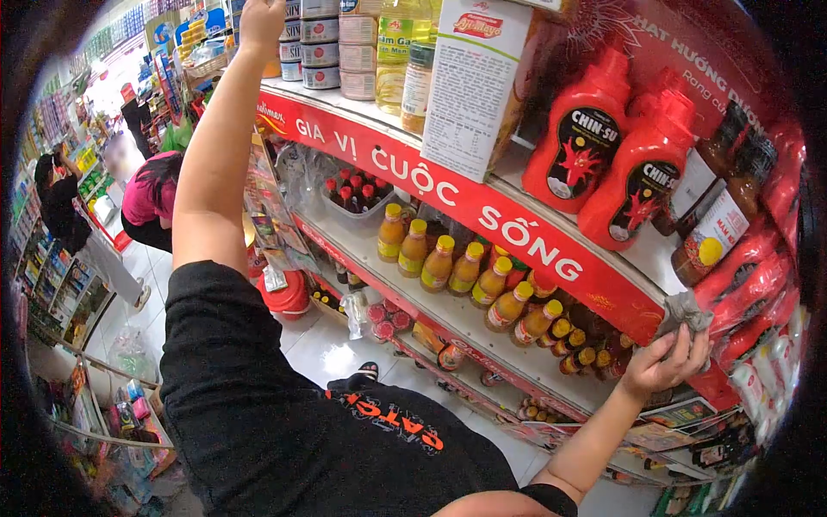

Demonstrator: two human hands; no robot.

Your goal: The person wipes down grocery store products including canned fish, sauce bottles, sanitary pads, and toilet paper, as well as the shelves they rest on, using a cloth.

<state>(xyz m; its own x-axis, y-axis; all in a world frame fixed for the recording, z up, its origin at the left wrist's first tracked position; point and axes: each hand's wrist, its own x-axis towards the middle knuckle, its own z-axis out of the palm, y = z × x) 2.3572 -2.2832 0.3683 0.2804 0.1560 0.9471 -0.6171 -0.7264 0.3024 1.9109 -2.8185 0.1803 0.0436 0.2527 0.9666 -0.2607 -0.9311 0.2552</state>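
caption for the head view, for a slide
Right hand holding a grey cloth against a red shelf edge in a shop

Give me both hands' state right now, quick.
Left hand: can't tell, fingers cut off at the top of the picture.
Right hand: holding a crumpled grey cloth at the red shelf edge strip.

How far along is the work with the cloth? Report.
Done: the red shelf edge looks clean, though wiping it is unproven. In hand: the right hand holds the grey cloth at that edge's end. Left: perhaps the lower shelf, its yellow-capped bottles untouched.
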